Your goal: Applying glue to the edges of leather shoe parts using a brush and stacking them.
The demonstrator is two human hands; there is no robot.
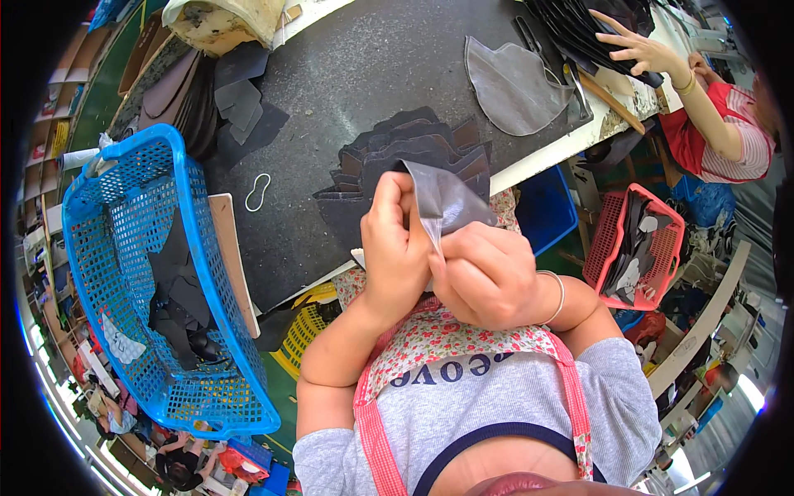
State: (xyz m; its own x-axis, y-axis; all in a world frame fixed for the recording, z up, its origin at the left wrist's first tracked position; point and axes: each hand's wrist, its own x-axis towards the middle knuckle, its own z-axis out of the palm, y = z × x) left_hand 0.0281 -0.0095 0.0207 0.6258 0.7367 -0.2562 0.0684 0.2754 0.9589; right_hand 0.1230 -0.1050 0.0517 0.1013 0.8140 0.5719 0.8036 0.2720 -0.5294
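Grey leather piece (442, 201) is held up in front of the chest, above the near edge of the dark worktable (364, 66). In the head view, its lower tip is pinched between both hands: the left hand (395, 248) is closed on its left edge, with thumb and fingers pressed together, and the right hand (488, 277) is curled into a loose fist just beside it, the piece's point caught at its fingertips. Most of the piece rises above the grip and is folded over toward the right. The two hands are touching each other.

Just behind the hands, a stack of dark cut pieces (413, 149) is spread on the table, and a white rubber band (258, 192) lies to its left. A blue plastic basket (116, 248) holding more dark pieces is set at the left. Farther back, a larger grey piece (513, 87) lies flat. At the upper right, another person's hand (641, 50) is laid on a dark pile.
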